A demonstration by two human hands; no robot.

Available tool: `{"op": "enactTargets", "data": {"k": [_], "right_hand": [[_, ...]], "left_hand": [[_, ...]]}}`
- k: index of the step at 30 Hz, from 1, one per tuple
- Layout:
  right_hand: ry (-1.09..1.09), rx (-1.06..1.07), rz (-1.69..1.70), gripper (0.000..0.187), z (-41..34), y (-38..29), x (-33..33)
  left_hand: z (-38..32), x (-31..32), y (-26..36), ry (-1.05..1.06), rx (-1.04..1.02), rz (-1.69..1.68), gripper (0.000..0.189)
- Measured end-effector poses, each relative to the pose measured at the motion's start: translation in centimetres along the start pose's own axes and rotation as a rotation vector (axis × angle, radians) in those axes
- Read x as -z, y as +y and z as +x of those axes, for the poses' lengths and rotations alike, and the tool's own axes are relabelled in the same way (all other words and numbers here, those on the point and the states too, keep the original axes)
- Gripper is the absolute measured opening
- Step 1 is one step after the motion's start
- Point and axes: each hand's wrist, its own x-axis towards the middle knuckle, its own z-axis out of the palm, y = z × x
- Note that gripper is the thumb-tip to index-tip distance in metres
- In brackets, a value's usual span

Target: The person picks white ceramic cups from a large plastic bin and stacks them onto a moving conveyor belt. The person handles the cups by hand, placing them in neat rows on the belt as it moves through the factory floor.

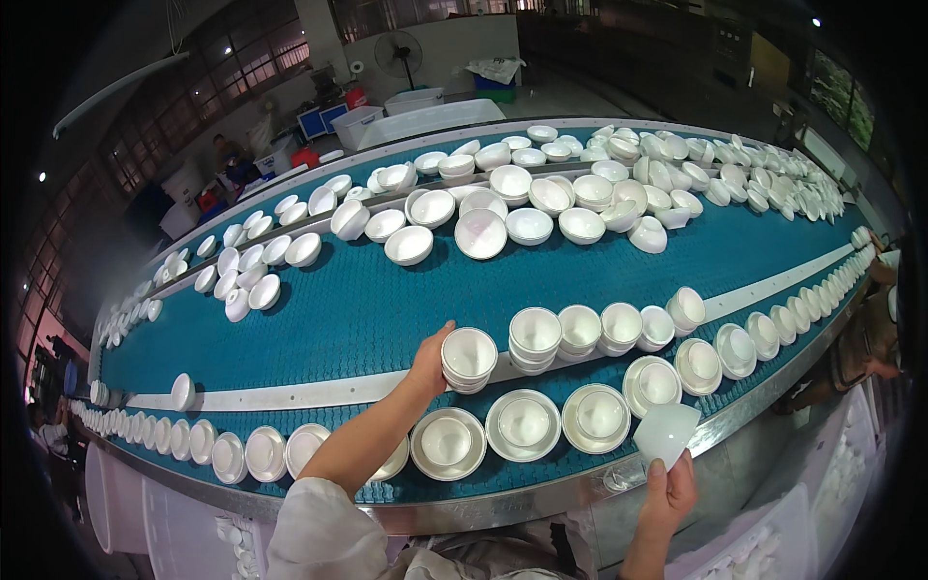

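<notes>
My left hand (429,362) reaches across the near lane and grips the left side of a short stack of white bowls (470,355), by the white divider strip (304,393). In my right hand (670,482) is a single white bowl (667,433), tilted with its side towards me, above the belt's near edge. To the right of the gripped stack stand several more stacks of white bowls (536,333) along the strip. In front of them, on the near lane, runs a row of wider white dishes, each with a small bowl (524,422) inside.
Many loose white bowls (481,233) lie tilted and piled across the far side of the blue conveyor belt (348,312). A metal rail (493,507) borders the near edge. Plastic bins (768,529) with white pieces stand below. Another person (855,341) works at the right end.
</notes>
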Motion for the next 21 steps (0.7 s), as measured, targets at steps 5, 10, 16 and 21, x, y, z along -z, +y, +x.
{"op": "enactTargets", "data": {"k": [5, 10, 16, 21], "right_hand": [[-0.234, 0.088, -0.046, 0.018, 3.7, 0.1, -0.9], [-0.506, 0.455, -0.156, 0.018, 9.4, -0.2, -5.3], [-0.679, 0.706, -0.448, 0.020, 13.7, 0.6, -11.3], [-0.715, 0.697, -0.644, 0.014, 14.7, 5.1, -13.5]], "left_hand": [[2.6, -2.9, -1.9, -0.022, 0.034, -0.028, 0.033], [4.7, -5.6, -2.8, -0.024, 0.015, 0.050, 0.037], [6.1, -6.6, -3.7, -0.328, 0.008, 0.201, 0.044], [7.0, -9.0, -3.5, -0.168, 0.183, 0.211, 0.053]]}}
